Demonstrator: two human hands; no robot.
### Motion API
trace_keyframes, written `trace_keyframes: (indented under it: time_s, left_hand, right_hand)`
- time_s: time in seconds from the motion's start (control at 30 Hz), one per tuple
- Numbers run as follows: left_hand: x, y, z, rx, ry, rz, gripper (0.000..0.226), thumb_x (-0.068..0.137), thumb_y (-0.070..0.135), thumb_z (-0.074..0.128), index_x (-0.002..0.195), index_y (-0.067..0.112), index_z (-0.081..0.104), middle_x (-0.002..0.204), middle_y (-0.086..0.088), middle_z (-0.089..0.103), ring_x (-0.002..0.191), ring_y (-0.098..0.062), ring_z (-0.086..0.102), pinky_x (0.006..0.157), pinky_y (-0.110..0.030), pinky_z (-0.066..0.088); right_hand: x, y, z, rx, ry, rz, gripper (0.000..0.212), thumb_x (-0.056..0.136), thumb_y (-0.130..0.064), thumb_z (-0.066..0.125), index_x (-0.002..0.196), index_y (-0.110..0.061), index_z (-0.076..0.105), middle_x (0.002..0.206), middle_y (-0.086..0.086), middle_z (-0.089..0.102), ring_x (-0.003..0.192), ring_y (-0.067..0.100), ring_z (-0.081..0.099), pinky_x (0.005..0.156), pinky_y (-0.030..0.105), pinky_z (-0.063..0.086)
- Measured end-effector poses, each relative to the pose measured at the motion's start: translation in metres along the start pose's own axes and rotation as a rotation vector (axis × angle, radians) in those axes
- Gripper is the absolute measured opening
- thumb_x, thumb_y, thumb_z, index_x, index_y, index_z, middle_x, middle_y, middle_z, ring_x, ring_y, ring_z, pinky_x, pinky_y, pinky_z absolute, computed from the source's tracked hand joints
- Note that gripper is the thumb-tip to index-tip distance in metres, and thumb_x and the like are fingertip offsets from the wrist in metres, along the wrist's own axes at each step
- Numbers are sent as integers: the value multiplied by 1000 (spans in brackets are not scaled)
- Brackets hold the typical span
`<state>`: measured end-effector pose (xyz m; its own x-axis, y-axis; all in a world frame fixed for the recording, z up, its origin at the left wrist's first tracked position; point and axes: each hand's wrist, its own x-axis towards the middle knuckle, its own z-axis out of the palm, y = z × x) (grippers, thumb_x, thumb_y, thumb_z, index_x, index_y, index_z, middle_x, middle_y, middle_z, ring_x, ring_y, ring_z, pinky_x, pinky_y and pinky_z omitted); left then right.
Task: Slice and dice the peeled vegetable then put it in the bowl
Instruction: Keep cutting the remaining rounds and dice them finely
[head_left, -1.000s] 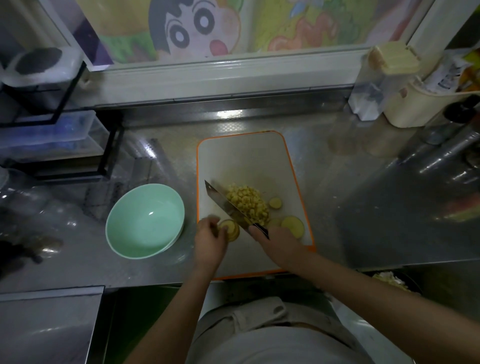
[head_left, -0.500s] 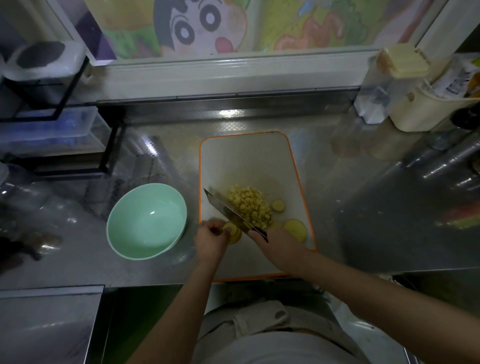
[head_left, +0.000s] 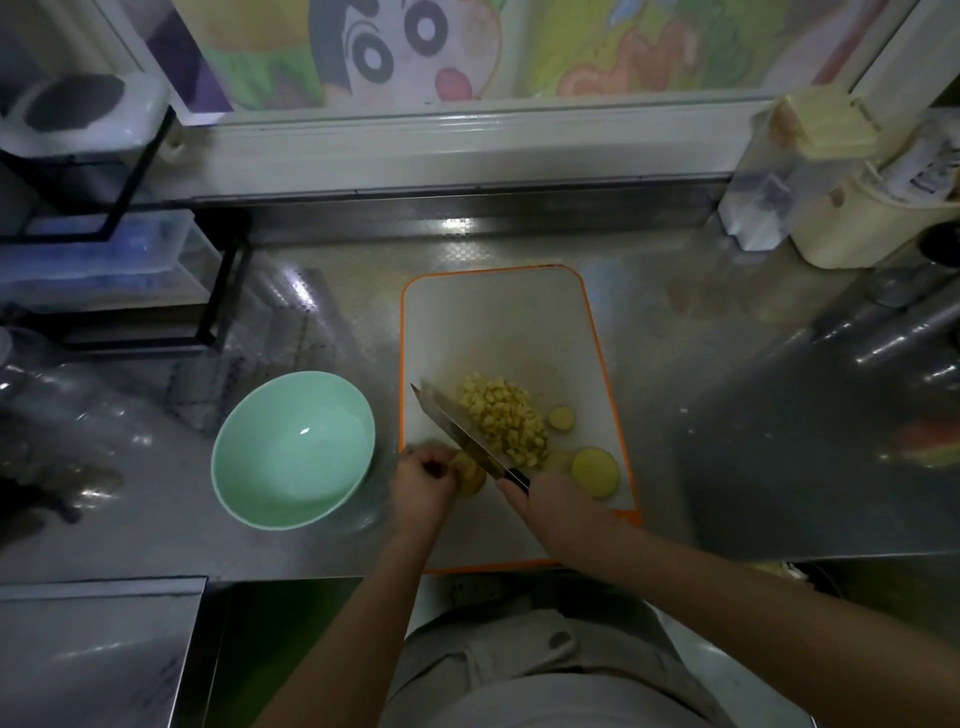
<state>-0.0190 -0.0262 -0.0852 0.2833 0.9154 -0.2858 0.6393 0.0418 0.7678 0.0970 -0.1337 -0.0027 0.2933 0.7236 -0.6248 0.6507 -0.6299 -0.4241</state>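
Note:
A white cutting board (head_left: 493, 322) with an orange rim lies on the steel counter. On it sits a pile of yellow diced vegetable (head_left: 506, 415), with round slices (head_left: 596, 470) to its right. My left hand (head_left: 423, 486) holds a stack of slices (head_left: 470, 475) down with curled fingers near the board's left edge. My right hand (head_left: 553, 506) grips the handle of a knife (head_left: 457, 431). The blade slants up-left and rests across those slices. An empty mint-green bowl (head_left: 293, 449) stands left of the board.
A black wire rack with clear boxes (head_left: 109, 265) stands at the back left. Cream and clear containers (head_left: 821, 182) crowd the back right corner. The counter's front edge runs just below the board, with my torso behind it.
The knife blade has shifted slightly toward the left hand over the held slices. The camera has tilted a little; both hands stay at the board's front left.

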Motion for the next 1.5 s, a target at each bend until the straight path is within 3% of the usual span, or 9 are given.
trace_keyframes:
  time_s: [0.17, 0.33, 0.47, 0.6, 0.7, 0.77, 0.97, 1.13, 1.5]
  left_hand:
    - [1, -1, 1, -1, -4, -8, 10, 74, 8, 71, 81, 13, 73, 88, -6, 67, 81, -15, 61, 66, -18, 39]
    - [3, -1, 1, -11, -2, -14, 13, 74, 4, 69, 85, 9, 73, 92, -10, 65, 80, -15, 58, 65, -15, 38]
    - [2, 0, 2, -25, -1, -21, 12, 74, 1, 69, 85, 6, 71, 89, -8, 63, 77, -13, 56, 56, -2, 36]
    - [4, -4, 2, -32, -5, 11, 14, 72, 2, 72, 75, 14, 66, 88, -12, 64, 76, -14, 55, 58, 0, 36]
    - [3, -2, 1, -58, -25, 47, 19, 71, -2, 71, 72, 15, 63, 81, -6, 61, 77, -16, 54, 59, -3, 37]
    - [2, -1, 0, -80, -31, 67, 23, 70, -6, 70, 70, 15, 62, 72, 4, 58, 79, -19, 55, 62, -6, 37]
    - [6, -6, 1, -130, -45, 68, 38, 69, -9, 69, 60, 26, 58, 71, -1, 61, 75, -21, 59, 69, -28, 48]
    - [7, -14, 1, -172, -57, 124, 32, 69, -4, 69, 65, 26, 58, 69, 3, 58, 73, -21, 56, 66, -26, 44]
    - [-2, -9, 3, -218, 16, 47, 35, 77, -3, 66, 64, 21, 45, 73, -5, 53, 73, -21, 52, 65, -26, 40]
  right_hand:
    - [3, -6, 2, -166, 38, -25, 66, 96, 5, 32, 151, -11, -1, 122, 21, 46, 104, 31, 54, 49, 27, 24]
    - [14, -5, 6, -71, 17, 7, 62, 98, 4, 27, 151, -13, 0, 125, 21, 45, 105, 31, 55, 46, 28, 21]
    - [23, -5, 13, -11, 36, 64, 43, 104, -21, 27, 146, -13, 29, 107, 15, 54, 88, 22, 57, 61, 31, 39]
    - [33, 7, 11, -124, 22, 2, 59, 101, -5, 29, 152, -15, 1, 131, 20, 43, 107, 30, 54, 67, 31, 35]
    - [38, 14, 7, 118, 22, 44, 46, 102, -22, 32, 145, -8, 30, 106, 16, 55, 82, 18, 54, 65, 29, 37]
    - [37, 17, 6, 195, 40, 8, 50, 99, -44, 33, 115, -3, 56, 74, 0, 48, 63, 7, 42, 72, 28, 38]
    - [35, 17, -3, 147, 73, -95, 42, 99, -45, 36, 63, -23, 36, 61, -4, 40, 53, 6, 37, 52, 23, 32]
    - [31, 18, -3, 231, 231, -73, 45, 95, -48, 43, 61, -19, 40, 57, -4, 44, 50, 8, 43, 43, 19, 28]
    - [3, 9, -1, 85, 143, -92, 43, 98, -42, 41, 67, -12, 41, 62, 2, 43, 59, 18, 48, 48, 26, 32]
